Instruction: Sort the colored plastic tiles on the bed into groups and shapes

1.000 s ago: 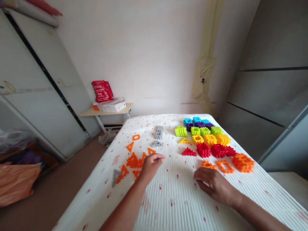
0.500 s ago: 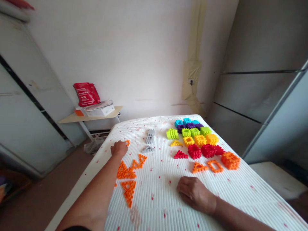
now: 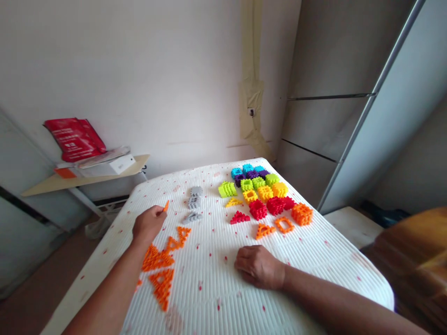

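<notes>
My left hand (image 3: 149, 224), over the left side of the padded white surface, pinches an orange building piece (image 3: 166, 205) that shows nearly edge-on. Below it lie orange triangular pieces (image 3: 162, 284), partly covered by my left forearm. My right hand (image 3: 260, 266) rests on the padding with its fingers curled in, and nothing shows in it. Close beyond that hand are an orange triangle (image 3: 264, 231), an orange square frame (image 3: 284, 225) and an orange stack (image 3: 302, 214). Grey pieces (image 3: 194, 197) lie right of my left hand.
Red (image 3: 258, 210), yellow (image 3: 265, 192), lime green (image 3: 227, 189), purple (image 3: 252, 174) and blue (image 3: 247, 168) stacks stand in rows at the right. A side table (image 3: 139, 164) with a red packet (image 3: 75, 139) is at the left, against the wall. Cabinets (image 3: 314, 125) rise at the right.
My left hand has lifted the orange piece and tilted it up on edge. The view has turned to the right. My right hand stays curled on the padding.
</notes>
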`<action>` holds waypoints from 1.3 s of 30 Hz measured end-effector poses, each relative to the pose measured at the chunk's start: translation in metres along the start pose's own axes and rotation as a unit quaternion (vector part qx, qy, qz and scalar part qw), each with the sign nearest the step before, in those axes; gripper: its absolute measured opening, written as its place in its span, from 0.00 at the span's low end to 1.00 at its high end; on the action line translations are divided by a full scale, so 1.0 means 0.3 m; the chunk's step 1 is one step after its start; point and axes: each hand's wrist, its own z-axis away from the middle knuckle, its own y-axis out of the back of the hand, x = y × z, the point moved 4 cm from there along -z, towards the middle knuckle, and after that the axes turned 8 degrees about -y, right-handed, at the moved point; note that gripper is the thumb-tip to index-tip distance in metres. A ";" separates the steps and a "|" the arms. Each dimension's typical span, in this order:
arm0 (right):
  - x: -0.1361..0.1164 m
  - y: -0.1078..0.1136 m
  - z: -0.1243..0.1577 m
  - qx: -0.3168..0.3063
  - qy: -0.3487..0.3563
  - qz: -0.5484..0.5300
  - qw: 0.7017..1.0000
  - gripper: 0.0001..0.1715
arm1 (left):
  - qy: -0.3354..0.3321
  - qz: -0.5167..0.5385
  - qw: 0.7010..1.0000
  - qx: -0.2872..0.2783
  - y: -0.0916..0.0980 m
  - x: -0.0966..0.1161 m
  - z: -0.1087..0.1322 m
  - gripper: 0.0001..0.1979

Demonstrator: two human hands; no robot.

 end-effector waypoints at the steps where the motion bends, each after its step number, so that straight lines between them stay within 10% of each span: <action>1: 0.001 0.000 0.000 0.001 -0.001 -0.008 1.000 0.06 | 0.001 0.122 0.992 0.019 -0.001 0.027 0.046 0.11; 4: 0.011 0.008 0.003 0.019 -0.017 -0.049 0.998 0.07 | 0.021 0.400 0.916 0.004 -0.047 0.123 0.212 0.15; 10: 0.045 0.071 0.020 0.121 -0.106 -0.130 0.978 0.09 | 0.090 0.583 0.807 -0.034 -0.178 0.265 0.457 0.22; 23: -0.033 0.078 0.001 0.187 -0.137 -0.117 0.966 0.21 | 0.089 0.566 0.817 -0.061 -0.252 0.331 0.565 0.11; 39: -0.100 0.026 -0.059 0.112 -0.174 -0.006 0.978 0.30 | 0.075 0.584 0.805 -0.076 -0.269 0.308 0.560 0.12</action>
